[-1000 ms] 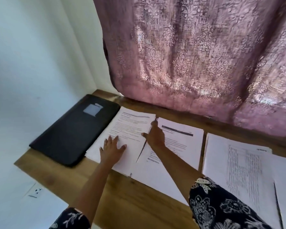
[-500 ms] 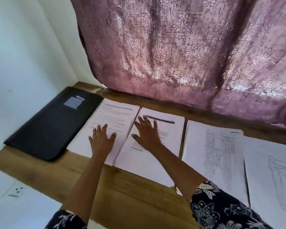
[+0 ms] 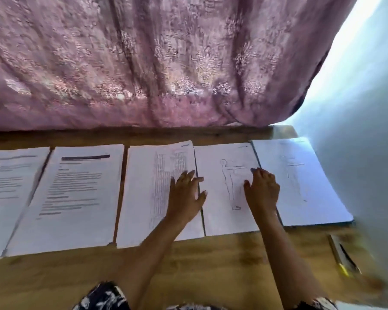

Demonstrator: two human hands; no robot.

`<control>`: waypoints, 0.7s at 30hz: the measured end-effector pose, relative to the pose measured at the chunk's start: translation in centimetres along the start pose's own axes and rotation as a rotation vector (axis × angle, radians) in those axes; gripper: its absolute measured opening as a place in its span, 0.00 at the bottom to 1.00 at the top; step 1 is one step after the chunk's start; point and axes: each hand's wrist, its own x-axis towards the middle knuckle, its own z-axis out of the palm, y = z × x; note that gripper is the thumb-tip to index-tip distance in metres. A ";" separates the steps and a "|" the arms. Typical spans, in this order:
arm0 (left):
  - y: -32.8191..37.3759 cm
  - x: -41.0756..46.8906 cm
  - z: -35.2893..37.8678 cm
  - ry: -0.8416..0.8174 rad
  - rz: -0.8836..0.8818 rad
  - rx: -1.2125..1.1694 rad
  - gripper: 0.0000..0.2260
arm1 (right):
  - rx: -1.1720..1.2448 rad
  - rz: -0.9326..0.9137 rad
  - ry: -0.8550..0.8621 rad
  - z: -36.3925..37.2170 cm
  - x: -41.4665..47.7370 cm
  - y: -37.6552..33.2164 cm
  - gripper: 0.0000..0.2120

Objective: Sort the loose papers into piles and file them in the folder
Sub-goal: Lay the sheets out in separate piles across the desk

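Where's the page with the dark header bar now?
Head view, left of centre: the page with the dark header bar lies on the table, between a text page at the left edge and the gridded sheet under the left hand.

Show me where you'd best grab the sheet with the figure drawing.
Its near edge, from the person's side: the figure-drawing sheet lies flat, other sheets crowd both sides, and bare table borders that edge, so fingers could likely lift it there.
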 end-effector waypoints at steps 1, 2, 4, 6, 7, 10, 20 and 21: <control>1.1 0.4 1.1 -0.021 0.021 0.014 0.19 | -0.025 0.042 -0.009 -0.4 0.4 1.5 0.19; 1.9 0.8 2.0 -0.034 0.034 0.041 0.19 | -0.058 0.063 -0.023 -0.6 0.7 2.7 0.18; 2.8 1.3 3.5 -0.052 0.034 0.098 0.20 | -0.113 0.084 -0.047 -0.6 0.9 4.8 0.15; 3.2 1.4 4.5 -0.050 0.034 0.116 0.20 | -0.136 0.104 -0.100 -1.1 1.1 5.9 0.12; 3.5 1.4 4.8 -0.044 0.042 0.120 0.19 | -0.122 0.107 -0.118 -1.3 1.2 6.2 0.11; 4.4 1.4 5.8 -0.032 0.071 0.171 0.19 | -0.103 0.043 -0.105 -2.3 1.1 5.9 0.02; 4.8 2.0 6.7 -0.085 0.047 0.290 0.23 | 0.140 0.127 -0.069 -2.6 3.1 7.9 0.11; 4.8 2.2 6.6 -0.092 0.048 0.294 0.23 | 0.192 0.152 -0.067 -3.1 3.2 8.0 0.10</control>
